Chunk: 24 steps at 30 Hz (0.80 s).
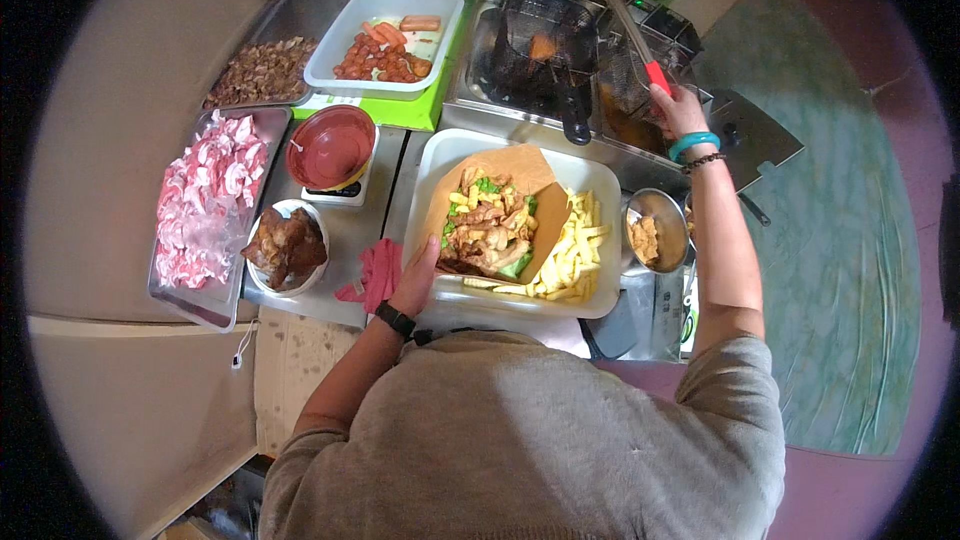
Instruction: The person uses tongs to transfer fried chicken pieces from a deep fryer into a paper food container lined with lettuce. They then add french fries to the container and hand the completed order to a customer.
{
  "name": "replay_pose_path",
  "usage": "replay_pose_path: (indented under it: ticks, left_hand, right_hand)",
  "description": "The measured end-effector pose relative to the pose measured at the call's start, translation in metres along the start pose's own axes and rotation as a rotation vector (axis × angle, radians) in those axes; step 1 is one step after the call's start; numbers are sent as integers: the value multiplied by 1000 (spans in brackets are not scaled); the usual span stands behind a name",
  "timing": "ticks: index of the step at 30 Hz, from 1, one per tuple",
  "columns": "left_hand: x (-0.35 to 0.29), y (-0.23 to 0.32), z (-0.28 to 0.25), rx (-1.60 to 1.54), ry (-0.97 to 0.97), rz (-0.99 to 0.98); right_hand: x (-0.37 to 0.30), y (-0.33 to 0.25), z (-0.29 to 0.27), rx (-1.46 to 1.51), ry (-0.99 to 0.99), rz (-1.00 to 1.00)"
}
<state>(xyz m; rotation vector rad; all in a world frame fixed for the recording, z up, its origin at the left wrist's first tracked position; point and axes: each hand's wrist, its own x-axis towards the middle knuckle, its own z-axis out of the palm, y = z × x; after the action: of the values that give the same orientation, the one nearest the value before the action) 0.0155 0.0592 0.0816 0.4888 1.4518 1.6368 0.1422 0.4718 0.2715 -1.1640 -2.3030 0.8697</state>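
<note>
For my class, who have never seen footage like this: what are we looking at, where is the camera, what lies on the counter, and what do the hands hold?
There is no machine here: a person works with bare hands, and a wide-angle camera on their head looks down, which bends straight edges. The left hand holds the edge of a brown paper cone of mixed food, lying in a white tray with fries. The right hand grips the red handle of a fry basket over the fryer. Also there: a tray of pink meat, a bowl of fried pieces, a red bowl and a tub of sausages.
</note>
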Motion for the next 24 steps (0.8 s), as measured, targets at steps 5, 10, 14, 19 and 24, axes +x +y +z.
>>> replay_pose_path:
  ticks: [5, 10, 14, 19, 24]
  left_hand:
    - [-8, 13, 9, 19, 55, 17]
    - [-6, 3, 0, 85, 64, -63]
    - [-10, 12, 14, 76, 165, 54]
    - [-8, -1, 3, 56, 135, 99]
    - [-12, 6, 9, 70, 170, 110]
  right_hand:
    - [-43, -8, 67, 813, -236, 215]
    - [-69, -24, 111, 787, -135, 168]
    - [-57, -24, 110, 947, -195, 92]
    - [-59, -60, 88, 920, -24, -19]
    - [-74, -48, 93, 830, -41, -132]
